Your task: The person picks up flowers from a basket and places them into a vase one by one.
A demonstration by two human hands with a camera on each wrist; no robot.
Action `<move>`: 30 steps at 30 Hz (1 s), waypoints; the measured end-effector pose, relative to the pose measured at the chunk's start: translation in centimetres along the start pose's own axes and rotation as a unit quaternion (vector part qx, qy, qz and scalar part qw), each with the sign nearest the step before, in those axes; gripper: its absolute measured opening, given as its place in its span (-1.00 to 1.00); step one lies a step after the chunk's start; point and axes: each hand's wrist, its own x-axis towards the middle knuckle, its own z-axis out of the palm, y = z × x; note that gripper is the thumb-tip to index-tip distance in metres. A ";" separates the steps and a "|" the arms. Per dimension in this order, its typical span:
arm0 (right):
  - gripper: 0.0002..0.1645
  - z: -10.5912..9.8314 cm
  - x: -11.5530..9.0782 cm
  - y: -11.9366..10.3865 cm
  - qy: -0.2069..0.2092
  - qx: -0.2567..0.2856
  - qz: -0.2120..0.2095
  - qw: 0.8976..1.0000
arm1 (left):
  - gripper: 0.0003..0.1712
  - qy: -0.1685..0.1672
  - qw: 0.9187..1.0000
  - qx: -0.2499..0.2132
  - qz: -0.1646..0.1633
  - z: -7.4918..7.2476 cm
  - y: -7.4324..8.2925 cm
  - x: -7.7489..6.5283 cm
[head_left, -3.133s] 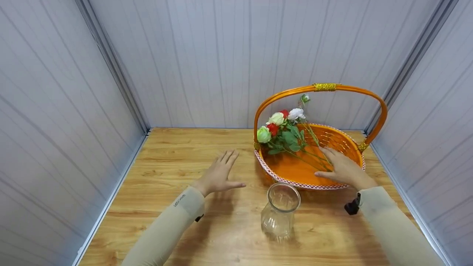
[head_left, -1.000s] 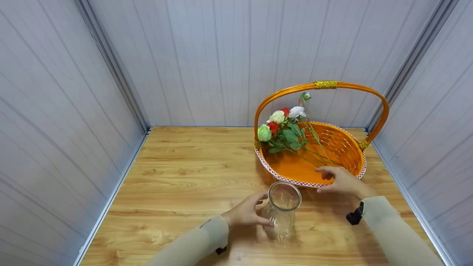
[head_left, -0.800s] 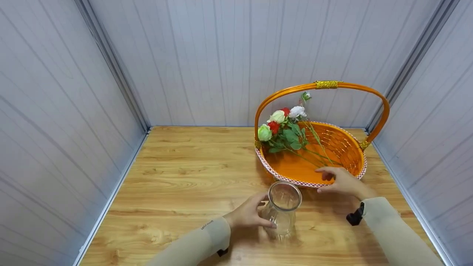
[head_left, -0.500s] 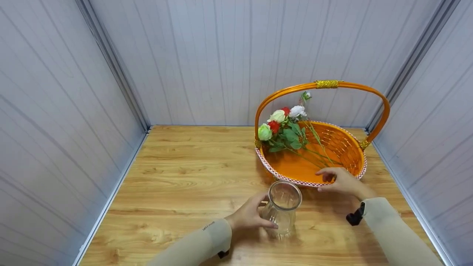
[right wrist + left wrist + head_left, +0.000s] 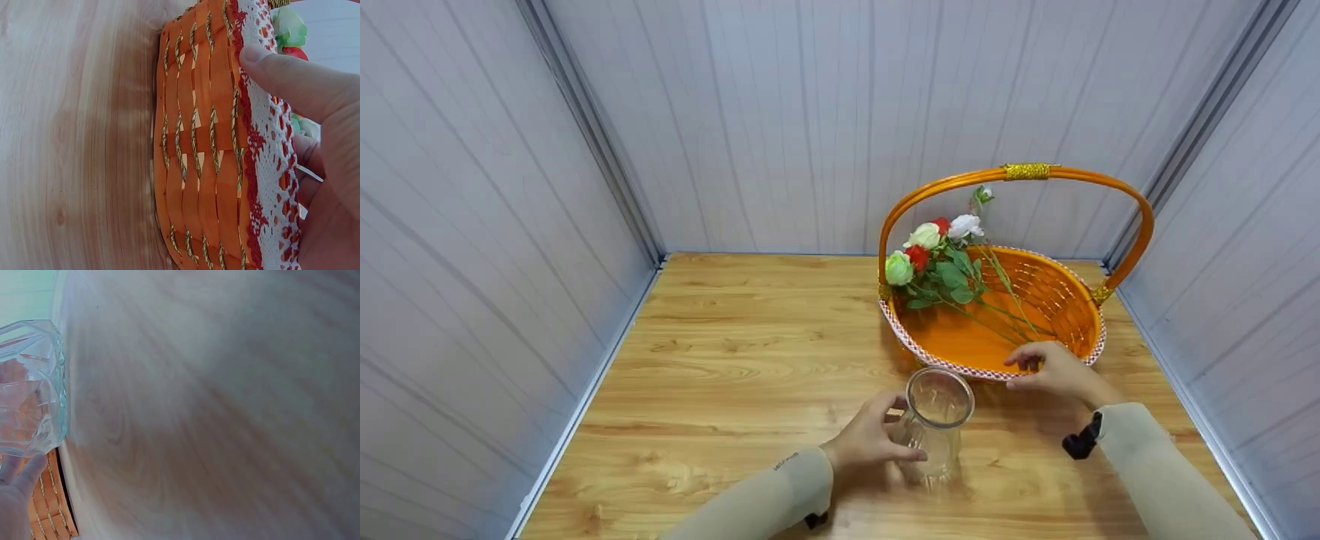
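A clear glass vase (image 5: 943,450) stands upright on the wooden table, close in front of the basket. My left hand (image 5: 864,441) holds it from the left, thumb at the near side and fingers round behind; the left wrist view shows fingertips at the faceted glass (image 5: 31,394). To the right, my right hand (image 5: 1056,369) grips the near rim of an orange woven basket (image 5: 1054,300). In the right wrist view its thumb (image 5: 292,76) lies on the red and white lace trim (image 5: 267,157), with curled fingers inside. Artificial roses (image 5: 924,238) lie in the basket, stems towards that hand.
The basket's tall arched handle (image 5: 941,184), wrapped in gold at its top (image 5: 1027,172), rises over the flowers. Pale panel walls (image 5: 780,127) enclose the wooden table (image 5: 720,345) at the back and both sides.
My left hand has come from above the table, left of the vase, to hold the vase. The right hand has drawn back from over the stems to the basket's near rim, its fingers curling.
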 end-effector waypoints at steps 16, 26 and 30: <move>-0.76 0.0 -0.1 0.0 0.003 0.002 0.000 1.000 | -0.08 0.020 1.000 0.017 -0.009 -1.3 0.1 -0.1; -0.77 0.2 -0.3 -0.2 0.007 0.019 0.006 1.000 | -0.05 0.030 1.000 0.009 0.001 -3.0 -0.6 0.0; -0.78 0.3 -0.3 0.0 0.008 0.019 -0.001 1.000 | -0.07 0.036 0.999 0.008 -0.011 -3.5 -0.6 -0.1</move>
